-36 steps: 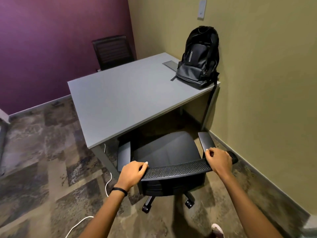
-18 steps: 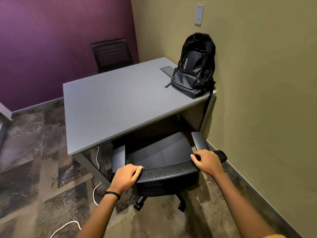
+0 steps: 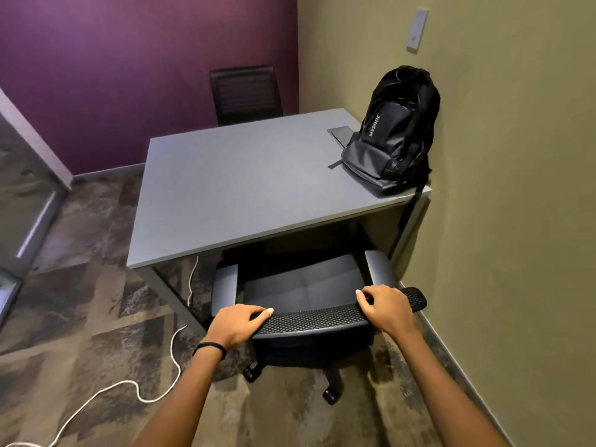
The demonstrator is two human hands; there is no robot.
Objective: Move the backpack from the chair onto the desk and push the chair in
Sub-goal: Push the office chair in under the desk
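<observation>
The chair (image 3: 306, 295) has rolled further under the desk (image 3: 245, 188), both hands gripping its backrest; backpack (image 3: 393, 130) reads "MESSIX".

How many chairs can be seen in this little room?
2. One black mesh-backed chair is at the near side of the grey desk, gripped by both hands. The other chair is at the desk's far side, by the purple wall, partly hidden.

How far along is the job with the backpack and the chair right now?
Done: the backpack sits on the desk, leaning against the wall. In hand: the left hand and right hand grip the chair by its backrest top. Left: the seat is only partly under the desk, so push it further in.
</observation>
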